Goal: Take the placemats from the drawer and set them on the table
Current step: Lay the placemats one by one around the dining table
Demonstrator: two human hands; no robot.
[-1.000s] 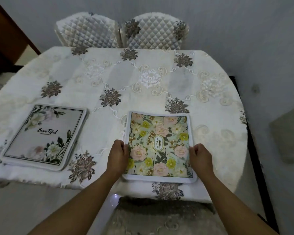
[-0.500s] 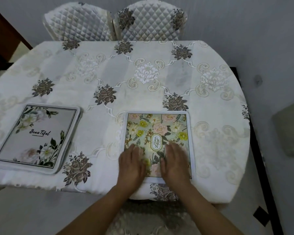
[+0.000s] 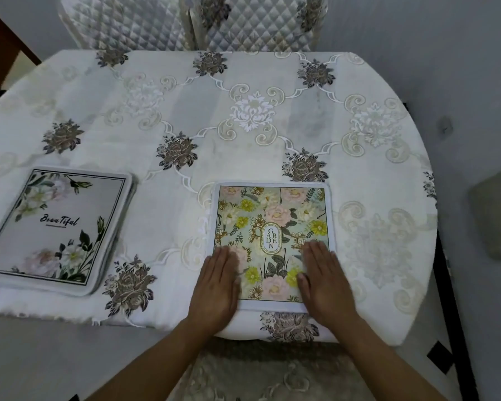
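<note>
Currently, both hands lie flat, palms down, on the garden placemat (image 3: 273, 227), which lies flat on the counter (image 3: 243, 117) near its front edge. The left hand (image 3: 218, 285) covers the placemat's lower left corner and overlaps the white border onto the tablecloth (image 3: 373, 157). The right hand (image 3: 324, 280) covers the lower right corner, with its wrist past the placemat's front edge. The fingers of both hands are extended, held close together, and point away from the person. Neither hand grasps anything; each only presses down on the surface. The printed oval label reading "GARDEN" sits between the two hands, just beyond the fingertips.

A second placemat (image 3: 55, 227), printed with pale flowers and the word "Beautiful", lies well to the left of the left hand, also near the counter's front edge. It is turned slightly off square to that edge. Whether further placemats lie beneath it cannot be told, though layered edges show at its right side.

The tablecloth covers the whole counter and carries brown roses and white scrollwork. Beyond the hands, at the far side of the counter, stand two chairs (image 3: 191, 21) with quilted covers, side by side. A grey cushion-like object (image 3: 495, 215) sits to the right of the right hand, off the counter.
</note>
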